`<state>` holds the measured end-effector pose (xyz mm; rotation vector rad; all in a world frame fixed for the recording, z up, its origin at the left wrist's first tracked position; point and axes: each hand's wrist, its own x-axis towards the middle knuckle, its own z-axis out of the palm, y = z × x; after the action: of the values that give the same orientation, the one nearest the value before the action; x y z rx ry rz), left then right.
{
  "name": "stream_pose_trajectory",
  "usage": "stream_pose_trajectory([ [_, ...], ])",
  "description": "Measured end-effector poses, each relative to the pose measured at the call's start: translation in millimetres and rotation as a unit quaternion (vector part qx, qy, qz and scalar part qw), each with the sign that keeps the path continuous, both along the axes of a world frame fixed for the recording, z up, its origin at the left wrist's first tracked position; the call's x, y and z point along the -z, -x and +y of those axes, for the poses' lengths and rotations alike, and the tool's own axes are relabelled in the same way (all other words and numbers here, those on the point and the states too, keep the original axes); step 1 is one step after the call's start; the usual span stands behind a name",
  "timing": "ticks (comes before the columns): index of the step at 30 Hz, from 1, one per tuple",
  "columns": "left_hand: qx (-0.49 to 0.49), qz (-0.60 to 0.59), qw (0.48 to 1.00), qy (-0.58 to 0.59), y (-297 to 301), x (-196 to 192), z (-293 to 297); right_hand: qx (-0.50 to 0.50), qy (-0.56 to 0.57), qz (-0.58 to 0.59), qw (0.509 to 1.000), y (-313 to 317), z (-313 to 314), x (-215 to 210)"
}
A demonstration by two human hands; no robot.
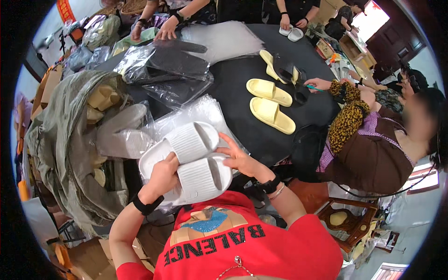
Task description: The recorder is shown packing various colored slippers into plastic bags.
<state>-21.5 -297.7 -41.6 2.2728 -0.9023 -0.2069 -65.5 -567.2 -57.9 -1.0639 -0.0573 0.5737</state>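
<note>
Two-handed, holds white slippers (190, 142) with left hand (162, 176) clamped on them and right hand (241, 160) touching their right ends (grip unclear); slants long axis up and rightward; faces clear bags (199, 113) just beyond

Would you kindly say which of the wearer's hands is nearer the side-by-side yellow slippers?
Right. The right hand is below and left of the yellow slippers in the picture; the left hand lies farther that way.
</note>
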Motion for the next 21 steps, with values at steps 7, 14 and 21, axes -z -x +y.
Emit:
stream_pose_trajectory([
  [7, 0.013, -0.092, 0.995, -0.039, -21, -3, -38, 0.093, 0.178, -0.133, 0.971, 18, 14, 9],
  [14, -0.088, 0.01, 0.981, 0.171, -31, -30, -37, 0.282, 0.143, -0.049, 0.947, -20, -19, 26],
  [21, -0.107, 0.1, 0.979, 0.145, -17, 5, 0, 0.386, 0.202, 0.033, 0.899, -103, -93, 3],
])
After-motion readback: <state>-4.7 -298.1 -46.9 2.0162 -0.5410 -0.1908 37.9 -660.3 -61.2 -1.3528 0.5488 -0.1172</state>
